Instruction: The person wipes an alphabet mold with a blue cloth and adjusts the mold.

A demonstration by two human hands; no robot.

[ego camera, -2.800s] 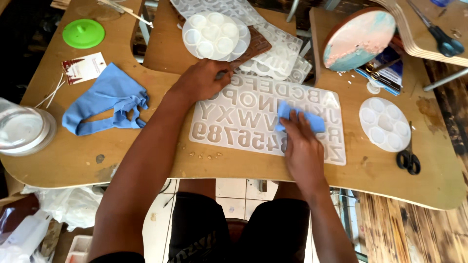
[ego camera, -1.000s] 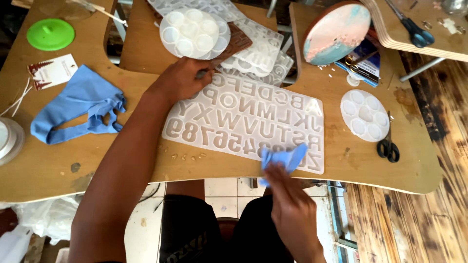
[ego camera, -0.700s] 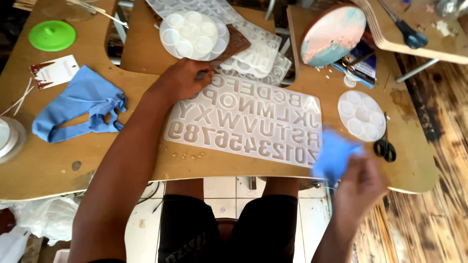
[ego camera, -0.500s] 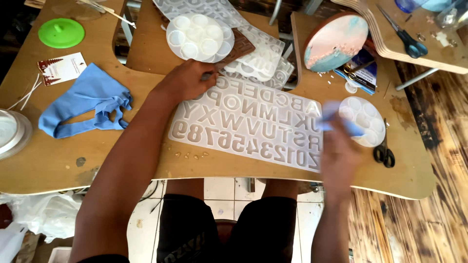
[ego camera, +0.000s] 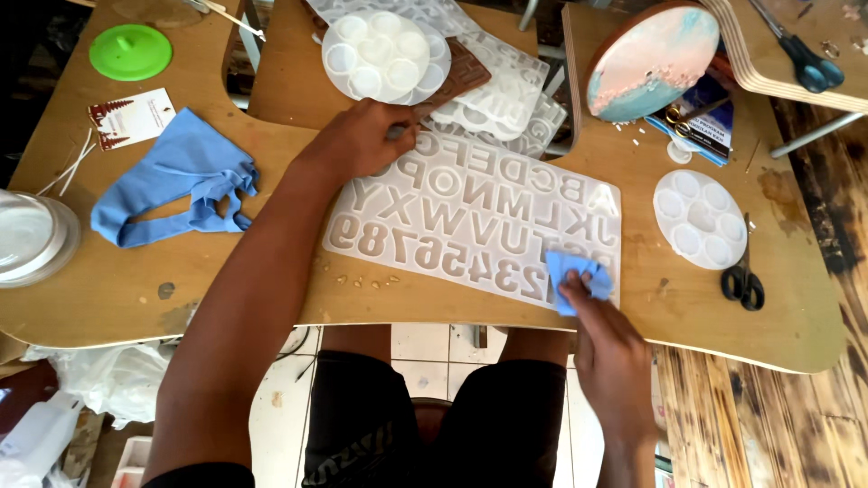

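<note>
Where the table edge curves in toward the seated person, the right hand [ego camera: 608, 348] presses a small blue cloth [ego camera: 573, 275] onto the near right corner of a clear letter mould [ego camera: 470, 217]. Fingers [ego camera: 576, 291] are closed over the cloth, pinching it against the mould; the cloth is crumpled, touching the last figures of the bottom row.

The mould lies flat on the wooden table [ego camera: 99, 298], long side running left to right, slightly skewed, with rows of letters above and numbers below. A few small crumbs [ego camera: 366, 282] sit on the wood just beside its near edge.

Left hand [ego camera: 362, 140] rests on the far left corner of the mould, fingers curled down and holding that corner flat; whether it grips anything more I cannot tell.

To the right, apart from the mould: a round white palette [ego camera: 698, 219] with shallow wells, and black scissors [ego camera: 743, 282] just beside it, near the table's right edge.

To the left: a blue glove [ego camera: 176, 185] lying crumpled, a printed card [ego camera: 131, 117] beyond it, a green lid [ego camera: 130, 51] further back. A round clear container [ego camera: 32, 237] sits at the far left edge.

Far side: a second round palette [ego camera: 384, 56] stacked on more clear moulds [ego camera: 502, 90], and a round disc [ego camera: 651, 61] in pink and teal propped at a tilt. Blue-handled scissors [ego camera: 800, 61] lie on a separate board at top right.
</note>
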